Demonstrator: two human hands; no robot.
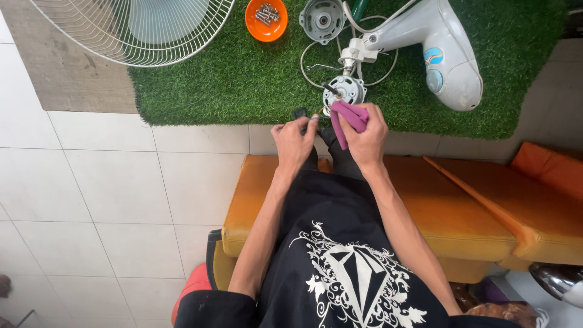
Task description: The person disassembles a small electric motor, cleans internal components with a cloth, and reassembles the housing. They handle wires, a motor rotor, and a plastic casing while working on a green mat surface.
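At the green turf mat's (243,79) edge: right hand (366,136) clenched on purple cloth (348,116), pressing fan motor (344,91). Left hand (294,141) pinching a small dark part (300,113). Best wiped gently, motor steadied.

The round white wire fan guard (130,30) at eleven o'clock is cut off by the top edge. The left hand (293,143) hides most of a small black part (300,113). The small metal pieces in the round orange plastic bowl (266,19) are too small to tell apart.
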